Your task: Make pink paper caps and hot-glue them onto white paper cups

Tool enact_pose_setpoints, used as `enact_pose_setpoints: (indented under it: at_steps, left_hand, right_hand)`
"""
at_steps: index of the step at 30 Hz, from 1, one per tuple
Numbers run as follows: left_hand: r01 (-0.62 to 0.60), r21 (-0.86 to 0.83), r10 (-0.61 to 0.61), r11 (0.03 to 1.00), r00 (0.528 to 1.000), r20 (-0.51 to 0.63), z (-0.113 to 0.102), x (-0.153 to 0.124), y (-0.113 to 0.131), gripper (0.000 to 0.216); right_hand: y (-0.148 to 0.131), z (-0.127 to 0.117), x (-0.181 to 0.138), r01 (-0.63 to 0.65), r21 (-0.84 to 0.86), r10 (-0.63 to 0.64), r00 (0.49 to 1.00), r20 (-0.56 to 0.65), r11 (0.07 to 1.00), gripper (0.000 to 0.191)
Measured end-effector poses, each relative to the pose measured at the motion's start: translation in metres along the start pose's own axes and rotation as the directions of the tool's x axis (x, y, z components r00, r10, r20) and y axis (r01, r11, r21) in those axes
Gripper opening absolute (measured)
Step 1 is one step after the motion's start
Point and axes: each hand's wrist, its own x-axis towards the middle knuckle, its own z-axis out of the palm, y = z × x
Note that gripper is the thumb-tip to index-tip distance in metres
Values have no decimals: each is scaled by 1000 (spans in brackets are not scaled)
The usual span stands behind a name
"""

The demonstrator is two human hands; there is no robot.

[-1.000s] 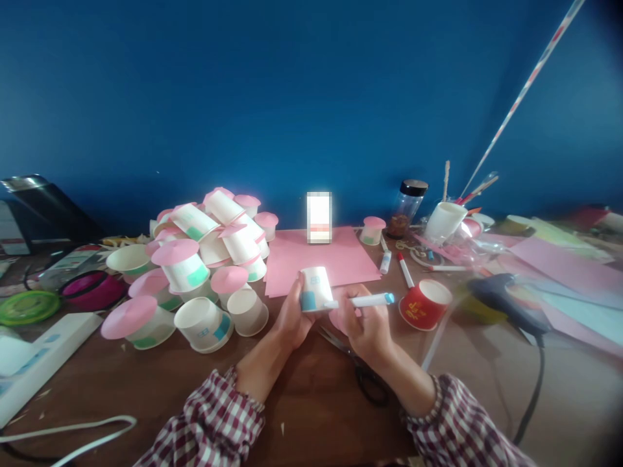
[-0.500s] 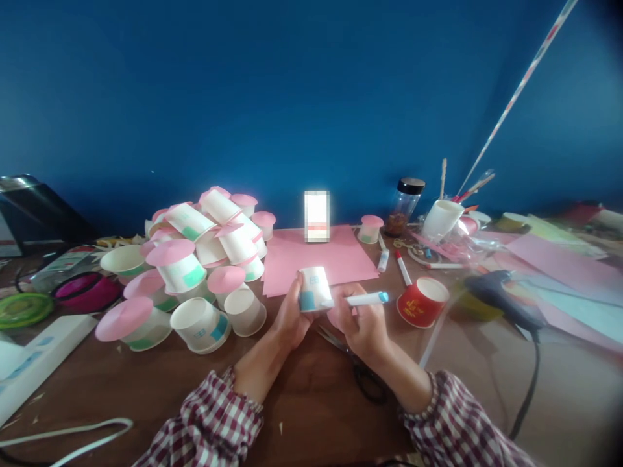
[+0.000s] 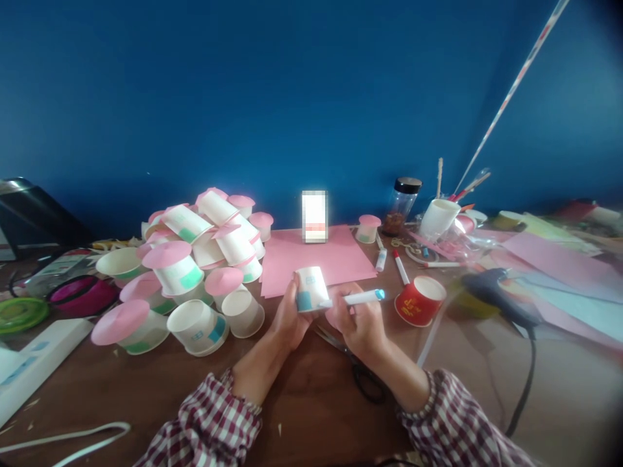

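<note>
My left hand (image 3: 287, 319) is closed round a white paper cup (image 3: 311, 288) with a blue band, held upside down above the brown table (image 3: 146, 389). My right hand (image 3: 363, 324) grips a white marker (image 3: 357, 298) with a blue end; its tip touches the cup's side. A pink paper piece (image 3: 335, 318) shows under my right fingers. Black scissors (image 3: 357, 370) lie on the table just below my hands.
A heap of paper cups with pink lids (image 3: 195, 266) lies at the left. A pink sheet (image 3: 316, 256) is behind my hands, a red cup (image 3: 419, 301) at the right. A glue gun (image 3: 496, 288) with its cord, pens, a jar (image 3: 402, 206) and paper sheets fill the right side.
Cup and marker stay together in my hands. The whole view has drifted slightly left and up, nothing else moved.
</note>
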Motion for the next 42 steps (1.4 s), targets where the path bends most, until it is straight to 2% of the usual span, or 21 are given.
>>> enact_pose_setpoints:
  at_steps: [5, 10, 17, 22, 28, 33, 38, 42]
  left_hand:
    - [4, 9, -4, 1000, 1000, -5, 2, -3, 1, 44]
    - [-10, -21, 11, 1000, 1000, 3, 1, -2, 0, 42]
    - [-8, -43, 7, 999, 1000, -10, 2, -2, -1, 40]
    - [-14, -52, 12, 999, 999, -33, 4, -4, 0, 41]
    - [-9, -69, 10, 998, 1000, 16, 5, -7, 0, 39]
    - [-29, -111, 27, 993, 999, -22, 5, -6, -1, 34]
    - [-9, -99, 16, 995, 998, 64, 6, -8, -1, 37]
    - [-6, -110, 11, 994, 999, 43, 5, -9, -1, 40]
  right_hand:
    - [-1, 0, 1, -28, 10, 28, 999, -23, 1000, 13]
    - [0, 0, 0, -4, -9, 4, 1000, -18, 1000, 16]
    - [1, 0, 2, 3, -26, -5, 997, -81, 1000, 15]
    - [1, 0, 3, 6, -17, -7, 998, -64, 1000, 16]
    - [3, 0, 4, -7, -25, 5, 995, -95, 1000, 15]
    - [2, -1, 4, -10, -35, 8, 997, -75, 999, 17]
    - [3, 0, 4, -30, -13, 28, 992, -121, 999, 16]
    - [3, -1, 3, -41, -7, 40, 994, -98, 999, 17]
